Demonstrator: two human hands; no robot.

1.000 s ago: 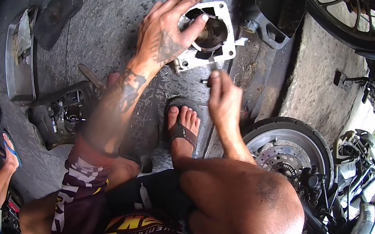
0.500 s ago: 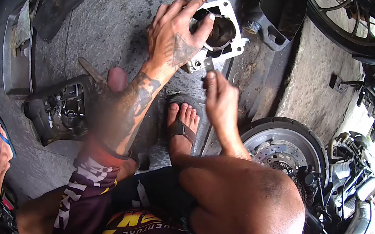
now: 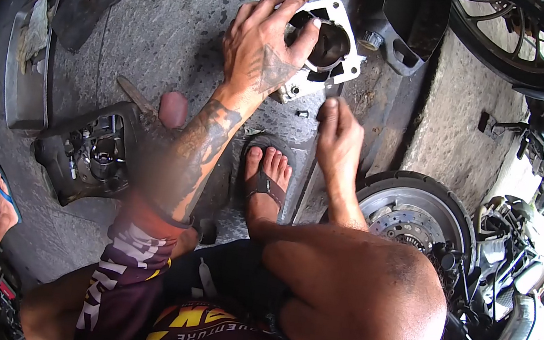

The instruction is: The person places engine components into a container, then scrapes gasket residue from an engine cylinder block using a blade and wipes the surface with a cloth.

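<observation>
An engine cylinder block rests on the floor, its pale flat face and round dark bore turned up toward me. My left hand grips its left side, fingers over the far edge and thumb on the rim of the bore. Closed in a pinch, my right hand holds a small flat scraper blade. The blade's tip is at the near right edge of the block's face; most of it is hidden by my fingers. A small dark piece lies on the floor just below the block.
Left of me are a metal tray with a rag, a dark flat pad and a black tray of engine parts. A wheel with a brake disc and a black jug lie right. Another person's foot shows at left.
My right hand has moved a little right and up with the blade, along the block's near edge. The small dark piece on the floor has come into sight. My left hand keeps its grip.
</observation>
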